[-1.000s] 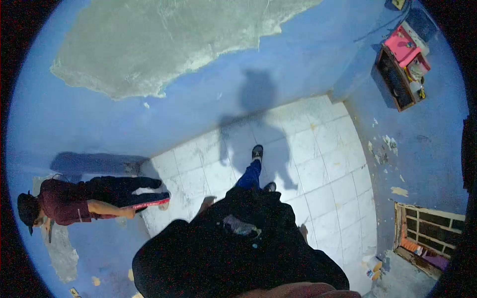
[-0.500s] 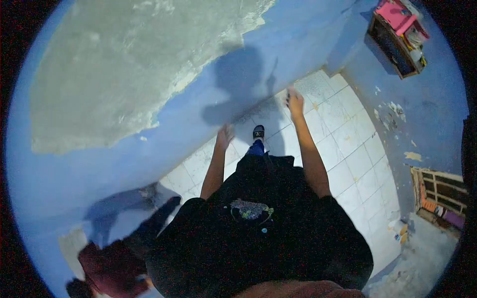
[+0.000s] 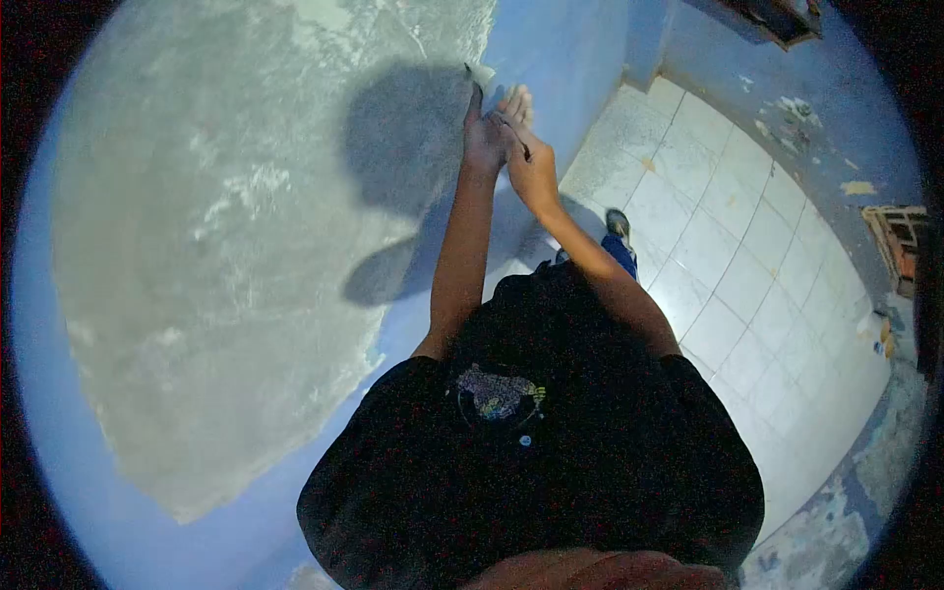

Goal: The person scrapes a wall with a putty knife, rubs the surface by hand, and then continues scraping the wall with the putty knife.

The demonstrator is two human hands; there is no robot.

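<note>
My left hand [image 3: 483, 141] is raised before the wall, its thumb apart and its pale, lit fingers stretched out. Pressed against its palm side, my right hand [image 3: 534, 177] has bent fingers. A small dark mark or object [image 3: 526, 152] shows at the right hand's fingers, too small to name. Where the hands overlap, part of the fingers is hidden. Behind them stands a blue wall [image 3: 560, 59] with a large grey plaster patch [image 3: 226, 295].
White floor tiles [image 3: 737, 236] lie to the right, with my shoe [image 3: 618, 222] on them. A wooden shelf [image 3: 787, 25] hangs at the upper right. Below it, a slatted frame [image 3: 897, 246] stands by the peeling right wall. My shadow [image 3: 398, 133] falls on the plaster.
Both hands have risen and come together from apart. The view has turned toward the plaster patch, and the person in dark red at the lower left has left the view.
</note>
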